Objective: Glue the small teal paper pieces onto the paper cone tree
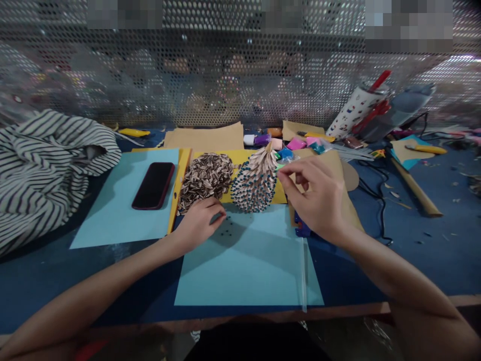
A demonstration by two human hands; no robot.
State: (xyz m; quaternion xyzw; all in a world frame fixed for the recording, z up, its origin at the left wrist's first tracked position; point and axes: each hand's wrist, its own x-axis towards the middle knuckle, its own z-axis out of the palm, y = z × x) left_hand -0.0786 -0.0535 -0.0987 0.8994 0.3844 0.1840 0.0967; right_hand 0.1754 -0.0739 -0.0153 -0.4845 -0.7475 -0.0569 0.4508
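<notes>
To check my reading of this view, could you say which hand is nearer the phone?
Left. The left hand is to the right of the phone, past a yellow card strip; the right hand is farther right, beyond the seed-covered cone.

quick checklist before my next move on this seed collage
1. Right hand pinch holding something: cannot tell, the fingers hide it.
2. Right hand apart from the blue-tipped seed cone: cannot tell, they nearly meet.
3. Left hand resting on the pale blue card: ok, beside the small dark specks.
4. Brown striped seed-husk mound lying on the yellow card: ok.
5. Black phone away from the hands: ok, on a separate pale blue sheet.
</notes>
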